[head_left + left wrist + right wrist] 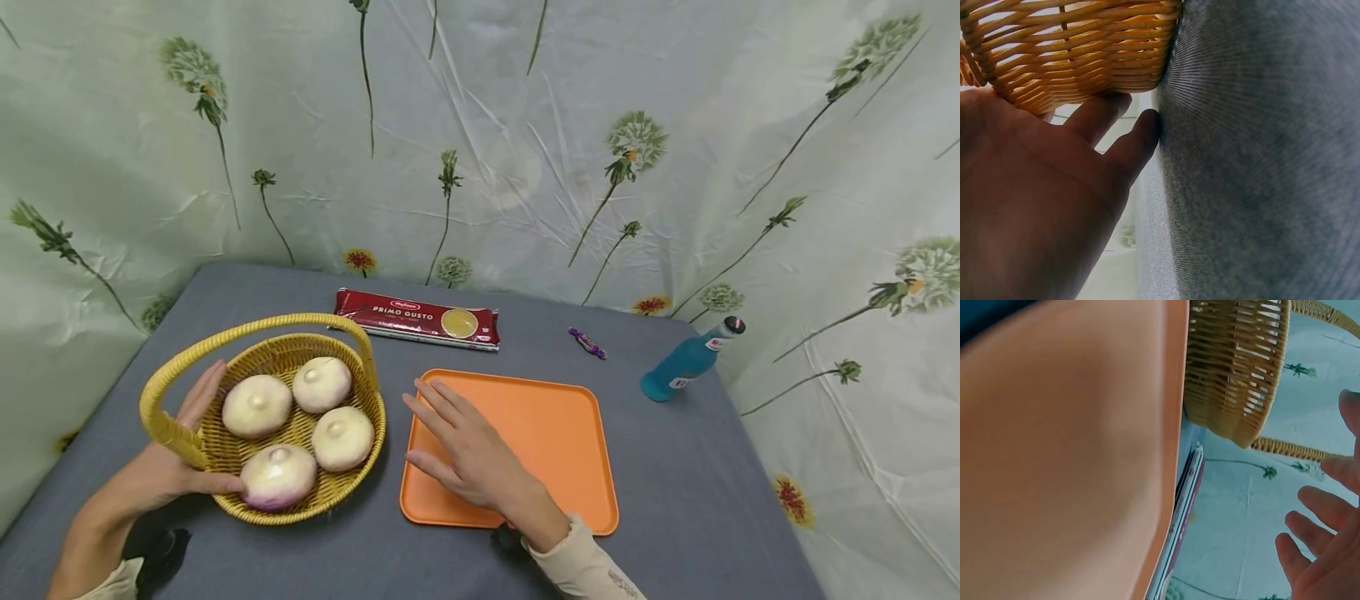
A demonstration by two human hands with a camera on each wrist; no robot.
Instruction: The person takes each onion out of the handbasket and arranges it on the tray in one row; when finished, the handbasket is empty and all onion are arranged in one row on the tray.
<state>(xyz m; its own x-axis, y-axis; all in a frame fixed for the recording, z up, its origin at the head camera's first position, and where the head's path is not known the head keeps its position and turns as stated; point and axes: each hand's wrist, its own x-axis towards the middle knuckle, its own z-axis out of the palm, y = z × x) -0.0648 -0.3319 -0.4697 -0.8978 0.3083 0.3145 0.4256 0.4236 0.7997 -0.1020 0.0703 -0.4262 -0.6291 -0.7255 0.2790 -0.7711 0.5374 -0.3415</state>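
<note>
On the left in the head view stands a yellow wicker basket [291, 510] with an arched handle, holding several white turnips [257, 406]. Purple shows on the side of the nearest turnip [279, 477]. My left hand [167, 471] lies along the basket's outer left side, fingers extended, thumb at the rim by that turnip. In the left wrist view, its fingers [1138, 140] reach along the basket's lower wall, close to the cloth. Over the left part of an orange tray [555, 433] my right hand [476, 458] hovers with fingers spread, holding nothing.
Behind the basket and tray lies a red packet [416, 320] marked Primo Gusto. A small purple wrapped candy [587, 342] is right of it. A blue bottle [686, 365] stands near the table's right edge. A floral curtain [510, 167] hangs behind the table.
</note>
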